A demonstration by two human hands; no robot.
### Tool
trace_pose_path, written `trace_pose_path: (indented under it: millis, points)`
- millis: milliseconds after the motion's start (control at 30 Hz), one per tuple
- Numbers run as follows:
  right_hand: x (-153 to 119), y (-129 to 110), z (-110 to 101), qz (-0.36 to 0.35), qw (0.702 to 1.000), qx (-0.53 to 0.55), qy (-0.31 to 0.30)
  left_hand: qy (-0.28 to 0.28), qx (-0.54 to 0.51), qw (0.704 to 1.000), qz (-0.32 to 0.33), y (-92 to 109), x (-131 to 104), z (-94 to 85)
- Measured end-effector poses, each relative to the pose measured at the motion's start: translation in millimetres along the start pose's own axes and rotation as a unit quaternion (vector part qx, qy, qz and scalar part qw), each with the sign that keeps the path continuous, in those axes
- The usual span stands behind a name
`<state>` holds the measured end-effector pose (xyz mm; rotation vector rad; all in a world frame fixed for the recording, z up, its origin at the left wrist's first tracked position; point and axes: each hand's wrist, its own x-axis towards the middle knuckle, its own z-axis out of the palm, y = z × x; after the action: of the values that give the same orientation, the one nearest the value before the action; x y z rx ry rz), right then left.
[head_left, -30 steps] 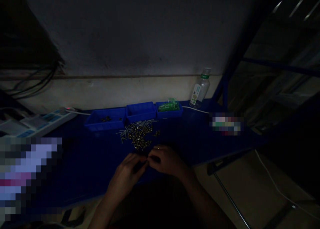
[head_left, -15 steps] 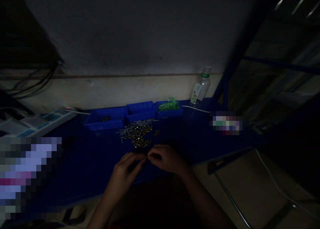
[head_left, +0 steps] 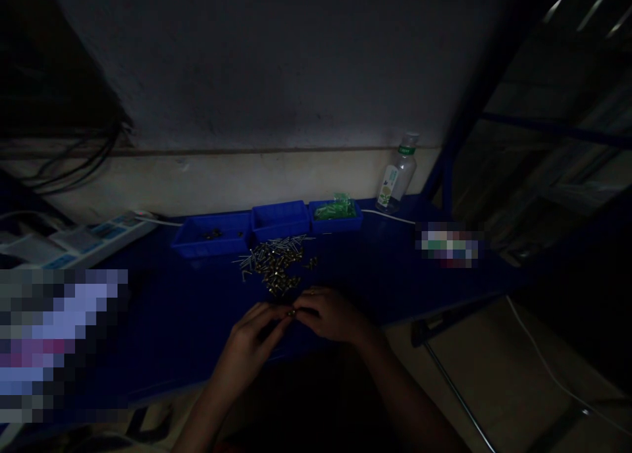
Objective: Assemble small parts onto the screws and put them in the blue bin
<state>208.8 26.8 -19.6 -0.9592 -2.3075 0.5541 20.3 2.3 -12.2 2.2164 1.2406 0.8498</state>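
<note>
So we've got one tiny brass-coloured metal piece point(head_left: 291, 313) pinched in our left hand point(head_left: 251, 331), thumb and finger closed on it, over the near part of the dark blue surface point(head_left: 178, 328). Our right hand point(head_left: 330, 313) has its fingertips bunched up against it, but it's too dark to tell if they grip too. Just beyond sits a loose heap of small brass-coloured metal parts point(head_left: 276, 268) and thin silver metal pins point(head_left: 291, 242), then three blue rectangular plastic bins point(head_left: 280, 232), the right one holding crumpled green plastic point(head_left: 338, 208).

In dim light we see a blue table point(head_left: 172, 321) against a grey wall point(head_left: 276, 64) with a cream lower band point(head_left: 276, 176), above beige floor point(head_left: 494, 361).
</note>
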Motion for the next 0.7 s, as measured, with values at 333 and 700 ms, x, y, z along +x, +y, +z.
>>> trace_pose_path:
  millis: [333,700]
  points:
    - [0.1,0.0,-0.2,0.023,0.999,0.032,0.007,0.003,0.001,1.000,-0.018,-3.3,-1.3,1.0]
    - [0.0,3.3,4.0,0.021,0.998,0.054,0.025,0.019,-0.008,0.999,-0.026,-0.2,0.0,0.1]
